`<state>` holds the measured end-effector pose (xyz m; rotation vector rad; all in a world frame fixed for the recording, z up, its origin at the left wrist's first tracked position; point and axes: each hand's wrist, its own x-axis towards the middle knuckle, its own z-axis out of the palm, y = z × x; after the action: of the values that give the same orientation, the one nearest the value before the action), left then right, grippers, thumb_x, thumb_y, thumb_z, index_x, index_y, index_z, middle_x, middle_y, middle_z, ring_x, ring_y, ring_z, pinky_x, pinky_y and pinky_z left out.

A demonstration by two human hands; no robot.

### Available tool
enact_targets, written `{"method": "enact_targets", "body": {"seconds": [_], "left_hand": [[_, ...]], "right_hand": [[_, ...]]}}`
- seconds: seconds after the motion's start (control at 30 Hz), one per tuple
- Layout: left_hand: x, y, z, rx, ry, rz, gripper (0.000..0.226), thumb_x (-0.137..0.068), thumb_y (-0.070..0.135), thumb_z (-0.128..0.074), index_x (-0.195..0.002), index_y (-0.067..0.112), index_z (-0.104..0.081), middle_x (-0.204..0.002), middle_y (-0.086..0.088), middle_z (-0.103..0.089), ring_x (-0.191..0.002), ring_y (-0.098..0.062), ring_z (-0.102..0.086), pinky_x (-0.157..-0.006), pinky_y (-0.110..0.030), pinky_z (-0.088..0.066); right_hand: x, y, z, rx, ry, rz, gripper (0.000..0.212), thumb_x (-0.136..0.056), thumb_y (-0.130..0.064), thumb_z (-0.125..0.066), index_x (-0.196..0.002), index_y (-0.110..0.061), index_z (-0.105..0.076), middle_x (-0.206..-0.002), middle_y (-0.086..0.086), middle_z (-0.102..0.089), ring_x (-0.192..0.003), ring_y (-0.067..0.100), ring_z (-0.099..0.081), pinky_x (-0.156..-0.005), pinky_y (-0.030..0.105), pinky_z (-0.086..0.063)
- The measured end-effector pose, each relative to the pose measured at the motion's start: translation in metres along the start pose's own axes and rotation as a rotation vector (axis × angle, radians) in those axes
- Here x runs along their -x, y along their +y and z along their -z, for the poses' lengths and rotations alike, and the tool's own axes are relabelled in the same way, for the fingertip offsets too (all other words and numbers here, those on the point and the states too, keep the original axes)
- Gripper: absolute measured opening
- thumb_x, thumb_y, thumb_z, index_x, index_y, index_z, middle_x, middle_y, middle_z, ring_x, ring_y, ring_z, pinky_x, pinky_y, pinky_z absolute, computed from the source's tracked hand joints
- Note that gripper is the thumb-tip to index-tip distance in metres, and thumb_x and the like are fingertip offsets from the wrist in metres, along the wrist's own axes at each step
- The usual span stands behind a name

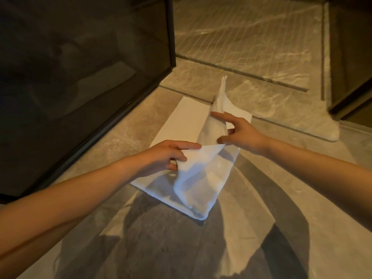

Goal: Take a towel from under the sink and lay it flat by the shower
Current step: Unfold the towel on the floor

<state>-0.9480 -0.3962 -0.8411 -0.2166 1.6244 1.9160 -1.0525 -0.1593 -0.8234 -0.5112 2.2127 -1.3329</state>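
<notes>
The beige marbled stone floor (124, 137) runs beside the dark glass shower screen (80, 67). Just right of the screen, the white cloth towel (181, 125) lies partly unfolded. The left hand (167, 156) pinches its near fold; the right hand (241, 135) pinches a raised flap.

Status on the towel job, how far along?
Done: towel is out and on the floor beside the dark shower glass. In hand: left hand and right hand grip a raised fold. Left: spread that fold flat.

Head view, angled steeply down, close over floor (251, 228) beside shower glass (80, 67)
</notes>
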Motion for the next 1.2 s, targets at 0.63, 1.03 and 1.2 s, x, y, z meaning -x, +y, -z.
{"method": "enact_targets", "body": {"seconds": [0.63,1.03,1.2], "left_hand": [[-0.12,-0.035,-0.082,-1.485,0.171,-0.339,0.054,-0.104,0.031,-0.027,-0.155,0.029,-0.008,-0.164,0.005,-0.003,-0.15,-0.019,-0.003,-0.12,-0.041,-0.003],[-0.125,-0.073,-0.072,-1.689,0.163,-0.458,0.065,-0.093,0.048,-0.011,-0.154,0.029,-0.019,-0.163,0.0,-0.01,-0.15,-0.019,-0.009,-0.12,-0.041,-0.004],[-0.125,-0.077,-0.063,-1.661,0.158,-0.518,0.059,-0.097,0.046,-0.02,-0.154,0.03,-0.02,-0.163,0.001,-0.012,-0.15,-0.018,-0.009,-0.12,-0.043,-0.006]], "right_hand": [[0.125,0.084,0.101,0.294,0.145,-0.245,0.082,-0.079,-0.002,-0.07,-0.148,-0.031,-0.038,-0.156,-0.008,-0.028,-0.144,0.01,-0.018,-0.086,0.008,-0.039],[0.171,0.145,0.11,0.336,0.211,-0.504,0.084,-0.078,0.001,-0.071,-0.15,-0.018,-0.033,-0.157,0.0,-0.03,-0.146,0.016,-0.02,-0.104,0.023,-0.027],[0.173,0.153,0.102,0.326,0.26,-0.509,0.081,-0.08,0.003,-0.068,-0.15,-0.016,-0.034,-0.157,0.001,-0.03,-0.147,0.016,-0.018,-0.103,0.02,-0.024]]}}
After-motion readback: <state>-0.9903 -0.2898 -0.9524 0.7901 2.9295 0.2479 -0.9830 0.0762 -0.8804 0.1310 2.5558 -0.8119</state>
